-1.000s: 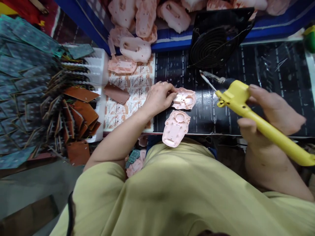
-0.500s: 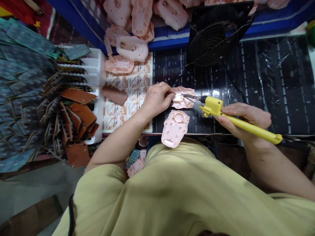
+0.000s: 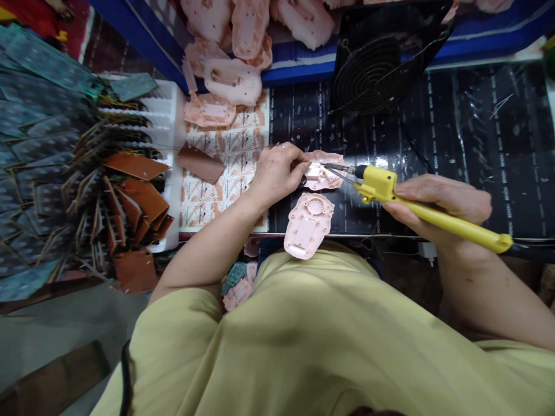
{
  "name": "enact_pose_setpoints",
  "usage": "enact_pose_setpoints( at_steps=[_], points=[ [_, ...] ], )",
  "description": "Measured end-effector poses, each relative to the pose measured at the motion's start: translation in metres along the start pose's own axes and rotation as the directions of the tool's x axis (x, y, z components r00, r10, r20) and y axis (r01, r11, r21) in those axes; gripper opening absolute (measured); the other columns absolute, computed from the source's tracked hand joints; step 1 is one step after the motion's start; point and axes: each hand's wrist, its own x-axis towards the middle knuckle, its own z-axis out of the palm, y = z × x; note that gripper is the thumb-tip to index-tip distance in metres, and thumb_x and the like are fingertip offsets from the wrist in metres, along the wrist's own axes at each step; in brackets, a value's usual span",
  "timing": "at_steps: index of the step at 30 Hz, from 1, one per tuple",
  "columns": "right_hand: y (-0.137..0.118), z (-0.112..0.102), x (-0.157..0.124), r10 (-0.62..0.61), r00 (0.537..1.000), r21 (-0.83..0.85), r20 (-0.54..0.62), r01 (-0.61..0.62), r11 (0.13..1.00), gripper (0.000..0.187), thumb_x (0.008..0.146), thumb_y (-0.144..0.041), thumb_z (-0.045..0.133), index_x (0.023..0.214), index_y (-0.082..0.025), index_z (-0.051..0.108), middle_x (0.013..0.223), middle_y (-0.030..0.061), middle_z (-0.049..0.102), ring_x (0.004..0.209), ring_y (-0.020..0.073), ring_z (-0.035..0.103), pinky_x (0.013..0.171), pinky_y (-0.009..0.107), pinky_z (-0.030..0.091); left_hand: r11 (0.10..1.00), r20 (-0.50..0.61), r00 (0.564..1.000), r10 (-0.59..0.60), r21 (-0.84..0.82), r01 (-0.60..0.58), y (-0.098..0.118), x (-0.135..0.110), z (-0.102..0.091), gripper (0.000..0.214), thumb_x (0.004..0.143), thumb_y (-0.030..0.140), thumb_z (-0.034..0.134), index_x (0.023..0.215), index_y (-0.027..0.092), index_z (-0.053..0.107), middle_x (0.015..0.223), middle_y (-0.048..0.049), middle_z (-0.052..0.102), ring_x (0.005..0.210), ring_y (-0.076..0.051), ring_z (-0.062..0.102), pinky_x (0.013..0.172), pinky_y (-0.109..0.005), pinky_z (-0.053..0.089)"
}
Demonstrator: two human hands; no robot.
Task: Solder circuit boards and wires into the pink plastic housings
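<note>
My right hand [image 3: 442,199] is wrapped round a yellow soldering iron [image 3: 451,222], its metal tip pointing left. The tip reaches into a pink plastic shell half [image 3: 325,180] lying on the dark bench. At that shell's left end, my left hand [image 3: 280,170] is closed, thumb and fingers pinching its edge; a small dark thing shows by the thumb. Nearer my body, a second pink shell half [image 3: 307,228], with a round speaker grille and screw posts, juts over the bench edge. Fine details at the tip are too small to make out.
A black fan [image 3: 377,75] stands at the back. Behind it, a blue bin [image 3: 295,72] holds several pink shells. At left, a white rack [image 3: 171,121] carries many circuit boards, and a loose brown board [image 3: 202,163] lies on patterned paper.
My right hand and the soldering iron's handle have shifted slightly right, with the tip still in the shell. My left hand stays in place on the shell.
</note>
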Motion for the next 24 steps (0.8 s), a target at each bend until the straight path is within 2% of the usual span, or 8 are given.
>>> enact_pose_setpoints(
  at_steps=[7,12,16,18,20,24],
  points=[
    [-0.002,-0.001,0.002,0.018,0.997,-0.047,0.075,-0.014,0.999,0.024,0.075,-0.021,0.090,0.090,-0.029,0.073,0.079,-0.0005,0.079,0.063,0.0176,0.075,0.057,0.028,0.065,0.998,0.043,0.999,-0.022,0.063,0.019,0.007,-0.001,-0.003,0.018,0.091,0.024,0.056,0.093,0.017,0.072,0.105,-0.0085,0.076,0.102,-0.027,0.069,0.100,-0.045,0.046],
    [-0.002,-0.013,-0.003,0.063,0.989,-0.079,-0.130,-0.074,0.994,0.025,0.073,-0.021,0.090,0.092,-0.027,0.074,0.081,0.0000,0.079,0.064,0.0175,0.074,0.054,0.027,0.062,0.997,0.051,0.998,-0.036,0.065,0.033,0.007,-0.001,-0.003,0.016,0.092,0.024,0.057,0.092,0.018,0.071,0.104,-0.0079,0.075,0.101,-0.026,0.067,0.101,-0.044,0.044],
    [-0.001,-0.013,-0.008,0.028,0.994,-0.056,-0.109,-0.035,0.998,0.031,0.072,-0.022,0.092,0.098,-0.028,0.076,0.082,0.0012,0.080,0.062,0.0186,0.074,0.054,0.028,0.063,0.995,0.061,0.998,-0.031,0.101,0.025,0.008,0.000,-0.004,0.017,0.092,0.025,0.056,0.091,0.018,0.072,0.102,-0.0082,0.074,0.100,-0.027,0.066,0.100,-0.045,0.045],
    [-0.002,-0.012,-0.010,0.028,0.991,-0.108,-0.130,-0.042,0.993,0.035,0.071,-0.028,0.093,0.103,-0.028,0.077,0.084,0.0015,0.081,0.064,0.0187,0.075,0.055,0.027,0.063,0.992,0.058,0.998,-0.028,0.125,0.021,0.008,0.000,-0.004,0.018,0.093,0.026,0.057,0.091,0.018,0.072,0.101,-0.0081,0.074,0.100,-0.027,0.066,0.101,-0.046,0.045],
    [-0.004,-0.012,-0.013,0.093,0.989,-0.191,-0.118,-0.115,0.975,0.042,0.074,-0.032,0.091,0.114,-0.028,0.077,0.092,0.0024,0.082,0.069,0.0191,0.077,0.061,0.027,0.065,0.989,0.051,0.998,-0.023,0.149,0.016,0.009,0.000,-0.004,0.019,0.094,0.027,0.057,0.092,0.018,0.074,0.103,-0.0086,0.074,0.101,-0.028,0.065,0.101,-0.047,0.044],
    [-0.007,-0.013,-0.016,0.144,0.986,-0.261,-0.079,-0.160,0.952,0.064,0.078,-0.033,0.088,0.138,-0.030,0.066,0.100,0.0018,0.082,0.073,0.0197,0.079,0.066,0.028,0.067,0.983,0.057,0.998,0.006,0.184,-0.016,0.009,-0.001,-0.006,0.021,0.095,0.028,0.058,0.097,0.018,0.077,0.107,-0.0101,0.075,0.106,-0.031,0.066,0.103,-0.050,0.044]
  ],
)
